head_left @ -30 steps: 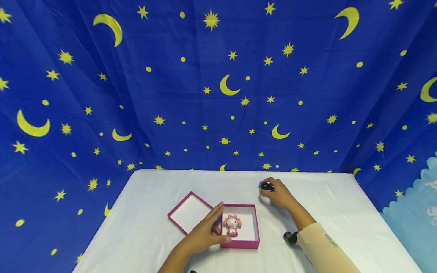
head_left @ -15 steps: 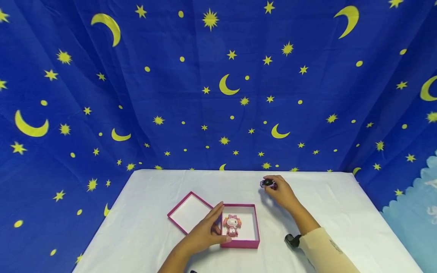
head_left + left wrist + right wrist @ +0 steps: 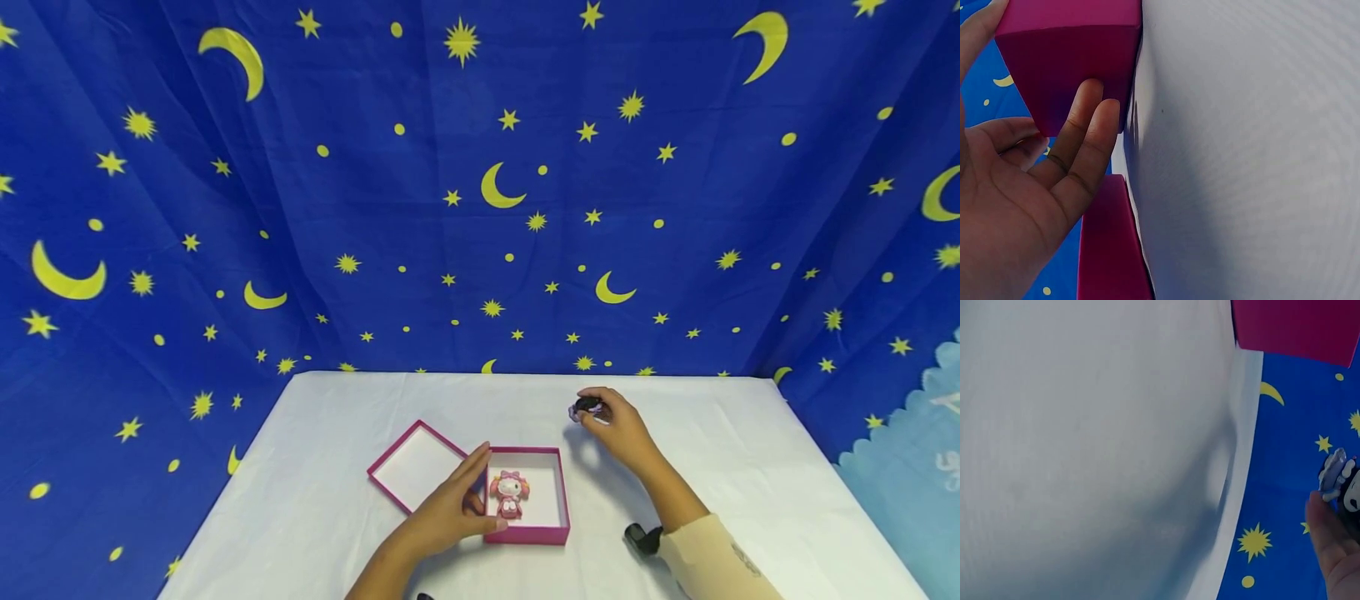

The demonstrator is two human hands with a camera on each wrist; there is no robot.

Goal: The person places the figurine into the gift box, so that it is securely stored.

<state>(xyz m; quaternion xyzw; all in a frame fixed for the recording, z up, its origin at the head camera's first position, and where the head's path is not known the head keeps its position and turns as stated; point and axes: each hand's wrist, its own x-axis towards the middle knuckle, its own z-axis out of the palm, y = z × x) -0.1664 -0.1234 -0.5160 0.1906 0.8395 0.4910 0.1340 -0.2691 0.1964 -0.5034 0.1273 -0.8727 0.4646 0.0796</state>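
Observation:
My left hand (image 3: 450,512) holds the left side of a magenta box (image 3: 527,535), with the thumb at the front corner and fingertips at the back one. In the left wrist view two fingers (image 3: 1094,125) lie along the box's outer wall. Inside the box, against its left side, is a pink and white bow-topped figurine (image 3: 511,495). My right hand (image 3: 618,429) pinches a small black and white figurine (image 3: 1349,487) with a clear purplish part, above the table behind and right of the box. Part of this figurine is cut off in the right wrist view.
The magenta-rimmed lid (image 3: 416,467) lies white inside up, left of the box and partly behind my left hand. A white cloth covers the table (image 3: 337,517). Blue star-and-moon curtains (image 3: 420,208) stand behind and beside it. A black device (image 3: 641,540) sits by the right sleeve.
My right hand, with the black and white figurine, has shifted slightly, and the figurine has turned a little. The left hand, box and pink figurine stay put.

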